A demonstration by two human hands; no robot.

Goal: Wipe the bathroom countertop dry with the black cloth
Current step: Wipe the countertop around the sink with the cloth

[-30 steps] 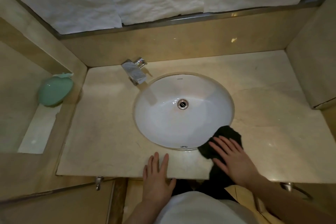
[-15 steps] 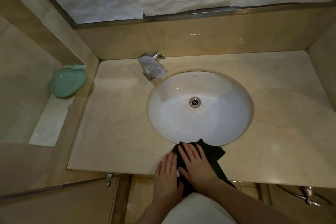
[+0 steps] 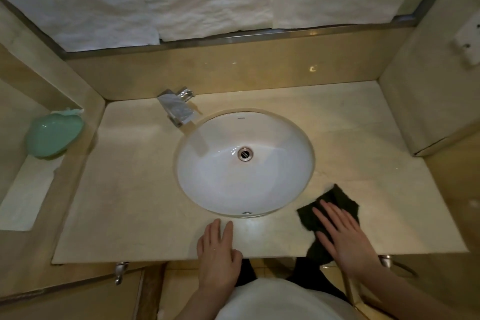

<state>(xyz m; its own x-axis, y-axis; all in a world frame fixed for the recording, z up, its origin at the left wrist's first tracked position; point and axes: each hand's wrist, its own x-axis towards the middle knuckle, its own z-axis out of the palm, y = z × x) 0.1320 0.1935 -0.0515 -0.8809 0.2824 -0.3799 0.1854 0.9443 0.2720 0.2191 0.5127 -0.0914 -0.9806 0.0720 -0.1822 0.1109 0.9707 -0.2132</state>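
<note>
Two hands were down on the countertop (image 3: 124,205). My right hand (image 3: 342,235) lay flat with fingers straight, pressing the black cloth (image 3: 337,201) onto the stone just right of the sink (image 3: 245,162), near the front edge; I gripped nothing, only bore down. My left hand (image 3: 217,247) rested open on the front edge, holding nothing. The cloth looked soft, thin and limp, so I judged it would bunch or slip if pushed by a corner; a spread palm over its middle seemed the best hold. It lay mostly under my palm and fingers, its far corner showing beyond my fingertips and one end trailing off the counter's edge.
</note>
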